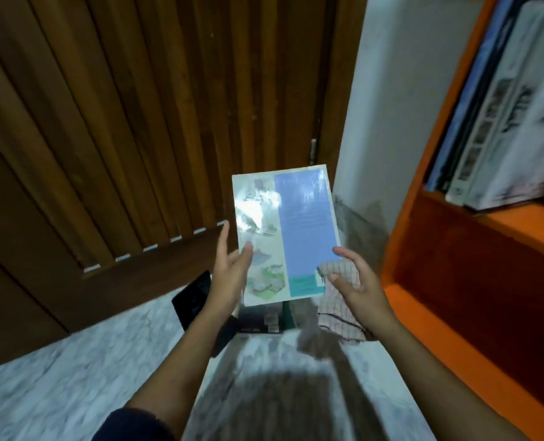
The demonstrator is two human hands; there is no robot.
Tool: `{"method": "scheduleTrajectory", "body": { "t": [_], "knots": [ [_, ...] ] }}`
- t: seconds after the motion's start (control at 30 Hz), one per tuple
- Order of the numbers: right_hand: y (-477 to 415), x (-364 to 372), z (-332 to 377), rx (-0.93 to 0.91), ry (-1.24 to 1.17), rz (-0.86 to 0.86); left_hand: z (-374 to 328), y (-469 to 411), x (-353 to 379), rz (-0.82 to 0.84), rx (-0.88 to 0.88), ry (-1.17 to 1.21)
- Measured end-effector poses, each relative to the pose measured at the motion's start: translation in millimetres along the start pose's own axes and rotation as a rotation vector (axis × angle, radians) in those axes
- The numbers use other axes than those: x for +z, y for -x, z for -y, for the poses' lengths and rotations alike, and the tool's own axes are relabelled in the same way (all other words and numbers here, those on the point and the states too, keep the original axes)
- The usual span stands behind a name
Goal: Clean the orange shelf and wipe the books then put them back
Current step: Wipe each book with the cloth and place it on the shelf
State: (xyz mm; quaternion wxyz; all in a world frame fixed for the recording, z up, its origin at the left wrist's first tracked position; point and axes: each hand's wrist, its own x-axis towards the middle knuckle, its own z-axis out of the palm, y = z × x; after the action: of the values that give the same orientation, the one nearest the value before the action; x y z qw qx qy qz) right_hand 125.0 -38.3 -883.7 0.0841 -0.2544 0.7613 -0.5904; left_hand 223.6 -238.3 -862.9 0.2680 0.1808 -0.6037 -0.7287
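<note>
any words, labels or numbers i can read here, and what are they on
No text here reads clearly.
Book in the left hand: print on its blue panel and teal strip, too blurred to read.
Shelved books on the orange shelf: large dark lettering on a white cover, too blurred to read.
Dark book on the floor: nothing legible.
Checked cloth in the right hand: no text.

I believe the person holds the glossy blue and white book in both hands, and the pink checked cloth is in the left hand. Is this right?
Not quite. The pink checked cloth is in the right hand, by the lower right corner of the glossy blue and white book. The left hand holds only the book's left edge. The head view shows it.
</note>
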Motion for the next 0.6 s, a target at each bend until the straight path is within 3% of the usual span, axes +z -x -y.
{"method": "scheduleTrajectory", "body": {
  "t": [0.2, 0.4, 0.53, 0.6],
  "knots": [
    [23, -45, 87, -0.149, -0.069, -0.024, -104, 19, 29, 0.030, 0.242, 0.090],
    [42, -61, 119, -0.156, -0.029, -0.058, -151, 45, 48, 0.120, 0.326, 0.150],
    [45, -65, 141, -0.163, 0.206, -0.398, -156, 68, 59, 0.180, 0.341, 0.069],
    [45, -66, 165, -0.207, 0.206, -0.541, -150, 77, 67, 0.208, 0.323, 0.029]
  ]
}}
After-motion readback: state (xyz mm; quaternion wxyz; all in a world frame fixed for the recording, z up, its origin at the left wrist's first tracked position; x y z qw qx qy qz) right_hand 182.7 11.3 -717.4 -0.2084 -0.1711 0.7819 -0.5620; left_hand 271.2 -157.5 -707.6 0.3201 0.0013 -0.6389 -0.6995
